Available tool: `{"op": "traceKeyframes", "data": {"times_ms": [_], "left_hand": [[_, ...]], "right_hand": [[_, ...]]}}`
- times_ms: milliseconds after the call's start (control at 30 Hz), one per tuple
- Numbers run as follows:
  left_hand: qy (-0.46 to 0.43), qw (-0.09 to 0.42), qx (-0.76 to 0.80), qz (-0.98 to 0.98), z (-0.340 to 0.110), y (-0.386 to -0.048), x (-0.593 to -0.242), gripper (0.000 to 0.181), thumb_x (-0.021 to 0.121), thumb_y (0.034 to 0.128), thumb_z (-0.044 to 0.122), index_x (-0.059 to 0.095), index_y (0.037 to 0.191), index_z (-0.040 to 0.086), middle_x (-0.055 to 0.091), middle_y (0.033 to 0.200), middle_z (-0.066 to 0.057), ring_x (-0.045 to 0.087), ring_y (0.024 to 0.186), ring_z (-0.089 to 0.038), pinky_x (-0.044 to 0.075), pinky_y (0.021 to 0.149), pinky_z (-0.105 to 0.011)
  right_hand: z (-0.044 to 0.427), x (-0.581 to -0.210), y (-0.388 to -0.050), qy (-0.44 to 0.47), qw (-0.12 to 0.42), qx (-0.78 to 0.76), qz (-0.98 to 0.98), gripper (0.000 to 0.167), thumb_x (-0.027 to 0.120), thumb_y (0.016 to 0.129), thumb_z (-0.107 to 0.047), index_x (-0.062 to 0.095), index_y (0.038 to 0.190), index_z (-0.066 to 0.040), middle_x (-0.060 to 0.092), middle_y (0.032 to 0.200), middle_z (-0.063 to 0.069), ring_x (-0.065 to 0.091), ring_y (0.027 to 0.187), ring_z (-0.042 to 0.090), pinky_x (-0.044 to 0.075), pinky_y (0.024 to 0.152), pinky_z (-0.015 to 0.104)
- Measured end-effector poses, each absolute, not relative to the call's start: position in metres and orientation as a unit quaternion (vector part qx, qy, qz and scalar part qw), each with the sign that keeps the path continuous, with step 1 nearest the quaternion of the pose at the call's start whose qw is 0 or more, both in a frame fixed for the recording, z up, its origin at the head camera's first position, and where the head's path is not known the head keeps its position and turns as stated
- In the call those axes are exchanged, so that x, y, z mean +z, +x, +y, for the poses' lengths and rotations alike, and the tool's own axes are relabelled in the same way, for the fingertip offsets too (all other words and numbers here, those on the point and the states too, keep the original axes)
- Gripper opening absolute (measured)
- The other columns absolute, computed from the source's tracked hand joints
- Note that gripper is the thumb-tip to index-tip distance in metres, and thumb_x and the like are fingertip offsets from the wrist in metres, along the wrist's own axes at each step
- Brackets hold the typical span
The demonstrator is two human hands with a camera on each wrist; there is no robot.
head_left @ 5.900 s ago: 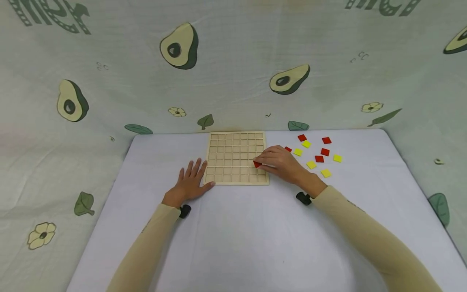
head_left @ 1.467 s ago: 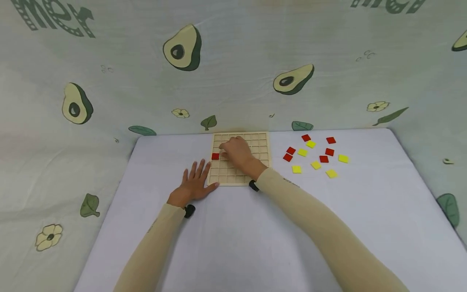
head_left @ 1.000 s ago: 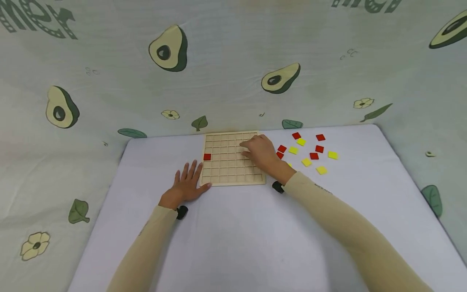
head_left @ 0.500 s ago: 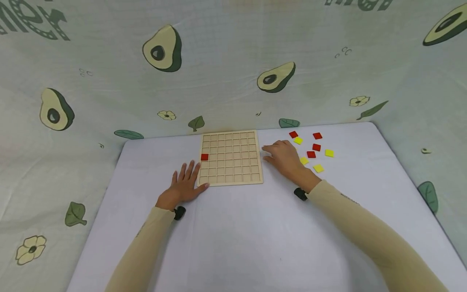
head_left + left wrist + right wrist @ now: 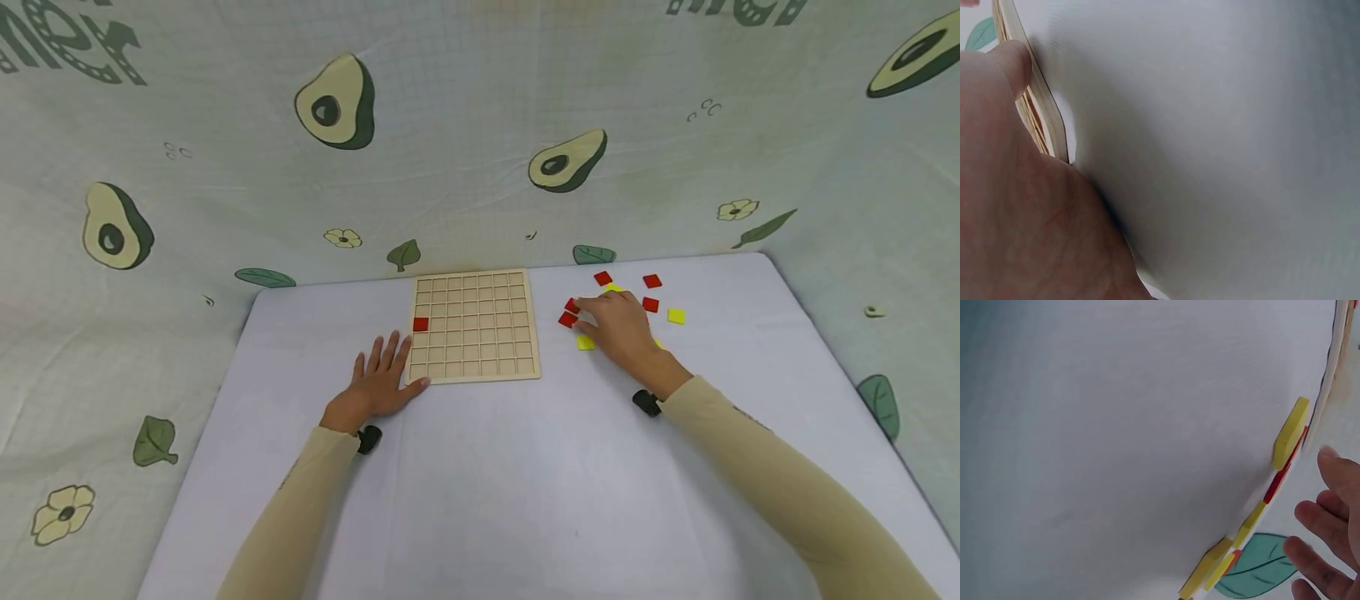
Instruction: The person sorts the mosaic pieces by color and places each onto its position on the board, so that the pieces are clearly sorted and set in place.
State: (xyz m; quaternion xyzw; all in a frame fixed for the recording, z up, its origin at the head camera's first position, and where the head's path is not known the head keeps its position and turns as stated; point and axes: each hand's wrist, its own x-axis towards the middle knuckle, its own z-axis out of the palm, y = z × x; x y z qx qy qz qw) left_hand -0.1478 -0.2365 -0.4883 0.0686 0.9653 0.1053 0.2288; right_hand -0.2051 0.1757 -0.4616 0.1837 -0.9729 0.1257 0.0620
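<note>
My left hand (image 5: 375, 390) lies spread at the near left corner of the gridded wooden board (image 5: 472, 379). In the left wrist view its thumb (image 5: 1015, 65) touches the board's edge (image 5: 1054, 128). One red tile (image 5: 421, 324) sits in a cell of the leftmost column. Right of the board, my right hand (image 5: 618, 327) hovers among loose tiles, thumb and fingers apart. Beside its fingertips are two red tiles, the nearer one (image 5: 567, 319) and the farther one (image 5: 572, 306). The right wrist view shows the fingers (image 5: 1322, 525) with nothing between them.
A yellow tile (image 5: 586, 342) lies just below the right hand's thumb. Other red tiles (image 5: 652, 281) and yellow tiles (image 5: 677, 316) are scattered around that hand, some partly hidden by it. A patterned cloth (image 5: 465, 125) hangs behind the white table (image 5: 480, 483).
The red tile that my right hand held earlier now sits in the board's left column. The right hand has moved rightward off the board to the loose tiles. My left hand has stayed put.
</note>
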Motion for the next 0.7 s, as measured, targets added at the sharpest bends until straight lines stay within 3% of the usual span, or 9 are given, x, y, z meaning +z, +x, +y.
{"op": "traceKeyframes", "data": {"times_ms": [700], "left_hand": [[0.065, 0.235, 0.102, 0.965, -0.230, -0.143, -0.474, 0.091, 0.046, 0.1089, 0.057, 0.000, 0.171, 0.008, -0.011, 0.177, -0.018, -0.013, 0.162, -0.042, -0.005, 0.127, -0.066]], "right_hand": [[0.162, -0.469, -0.209, 0.201, 0.042, 0.100, -0.974, 0.034, 0.088, 0.089, -0.018, 0.080, 0.119, -0.003, 0.080, 0.097, 0.013, 0.068, 0.092, 0.034, 0.051, 0.098, 0.049]]}}
